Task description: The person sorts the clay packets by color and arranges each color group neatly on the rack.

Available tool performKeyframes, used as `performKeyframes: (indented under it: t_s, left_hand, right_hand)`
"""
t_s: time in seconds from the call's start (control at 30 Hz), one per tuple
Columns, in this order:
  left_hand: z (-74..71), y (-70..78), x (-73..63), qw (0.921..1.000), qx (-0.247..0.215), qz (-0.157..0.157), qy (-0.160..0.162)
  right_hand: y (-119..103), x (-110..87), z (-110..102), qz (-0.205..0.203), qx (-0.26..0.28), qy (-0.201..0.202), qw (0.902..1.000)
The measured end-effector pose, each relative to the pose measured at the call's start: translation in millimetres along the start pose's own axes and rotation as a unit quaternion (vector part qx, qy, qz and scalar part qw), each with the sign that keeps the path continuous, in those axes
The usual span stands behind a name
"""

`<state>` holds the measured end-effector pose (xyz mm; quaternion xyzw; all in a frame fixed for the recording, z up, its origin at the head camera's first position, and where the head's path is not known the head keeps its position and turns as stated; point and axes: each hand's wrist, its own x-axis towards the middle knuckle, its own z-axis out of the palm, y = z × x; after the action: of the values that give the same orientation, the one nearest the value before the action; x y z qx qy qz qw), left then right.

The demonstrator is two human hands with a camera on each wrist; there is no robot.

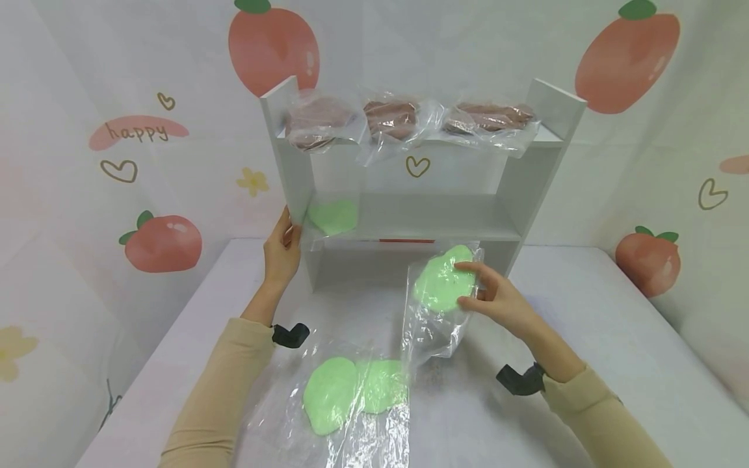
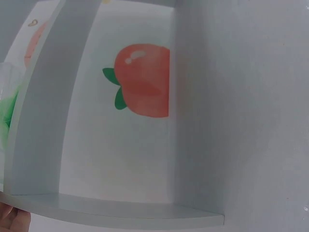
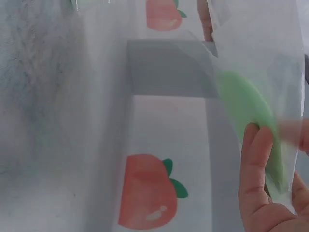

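My right hand [image 1: 497, 300] pinches a flat light-green slab in a clear plastic bag [image 1: 443, 286], in front of the shelf's lower right. The right wrist view shows this bagged slab [image 3: 248, 104] edge-on between fingers and thumb. At the white shelf unit's left side panel [image 1: 292, 169], my left hand [image 1: 282, 255] grips the edge, with its fingers along the outer side. Only a few of those fingers [image 2: 17, 222] show in the left wrist view. Another bagged green slab [image 1: 335, 217] sits at the left of the middle shelf.
Several bagged reddish-brown pieces line the top shelf [image 1: 433, 138]. Two more green slabs [image 1: 330, 396] in clear bags lie on the white table [image 1: 556, 312] at the front. Behind the unit hangs a fruit-printed backdrop [image 1: 445, 39].
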<state>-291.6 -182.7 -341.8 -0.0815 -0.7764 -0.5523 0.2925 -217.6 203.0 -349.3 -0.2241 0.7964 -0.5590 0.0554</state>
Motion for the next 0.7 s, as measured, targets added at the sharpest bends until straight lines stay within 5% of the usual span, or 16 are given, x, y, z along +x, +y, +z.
performKeyframes:
  t_s: [0.23, 0.7]
  left_hand:
    - [-0.5, 1.1, -1.0, 1.0, 0.005, 0.006, 0.005]
    - [1.1, 1.6, -0.3, 0.9999, 0.001, 0.003, 0.015]
  right_hand:
    - [-5, 1.9, 1, -0.032, 0.017, 0.019, 0.9992]
    - [-20, 14.7, 4, -0.005, 0.043, 0.088, 0.9952]
